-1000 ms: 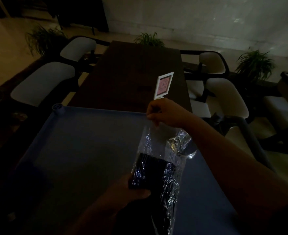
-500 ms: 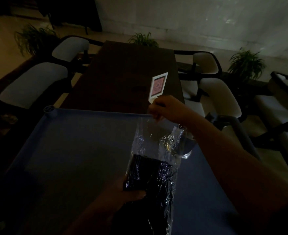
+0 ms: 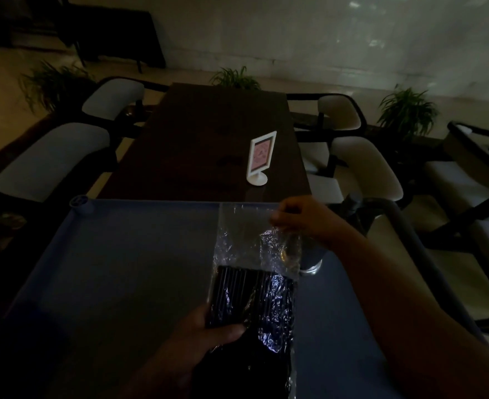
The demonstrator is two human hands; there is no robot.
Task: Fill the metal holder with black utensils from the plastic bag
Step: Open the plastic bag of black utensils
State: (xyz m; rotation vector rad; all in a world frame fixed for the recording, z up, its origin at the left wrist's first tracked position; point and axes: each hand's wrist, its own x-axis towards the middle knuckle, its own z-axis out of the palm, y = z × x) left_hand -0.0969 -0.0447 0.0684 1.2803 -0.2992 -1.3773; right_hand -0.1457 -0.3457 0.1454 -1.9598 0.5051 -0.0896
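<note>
Now plastic bag of black utensils clamped between left-hand grip below, right-hand grip above.

L hand gripping low, R hand pinching higher — fingers prob. closed, dim view.

You have a blue tray surface in front of you, a round corner socket at its far left. Beyond it stands a dark wooden table bearing 1 white sign stand. Cushioned chairs flank it; 3 potted plants line the floor.
</note>
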